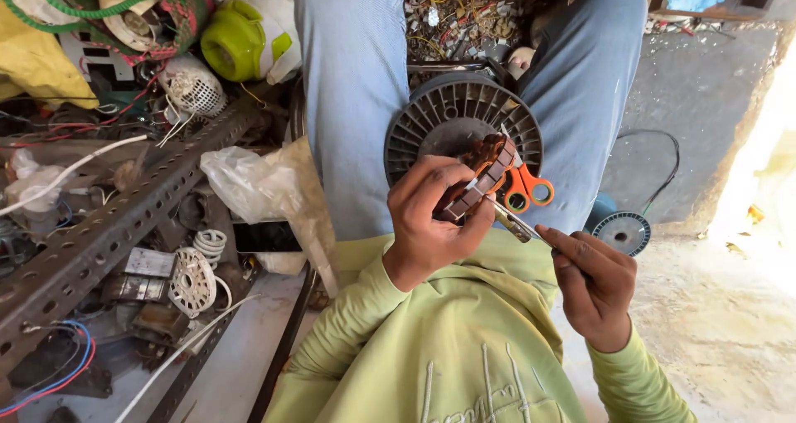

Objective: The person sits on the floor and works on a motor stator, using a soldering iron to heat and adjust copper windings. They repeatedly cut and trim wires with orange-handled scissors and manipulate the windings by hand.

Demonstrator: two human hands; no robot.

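Far left up top there's a green-handled woven basket [178, 4] w/ round pale parts in it, green/white plastic housing [249, 37] just beside. Below that a perforated metal angle bar [124, 220] over a pile of wires n motor bits. Mid frame my left hand [431, 220] has its grip closed around a small motor stator [479, 182] w/ copper windings, held in front of a grey finned fan disc [448, 116] on my lap. Orange scissors [524, 187] lie right behind it. My right hand [593, 282] pinches a thin metal tool [514, 224], tip touching the stator. Blue wire spool [622, 232] on the floor, far right.
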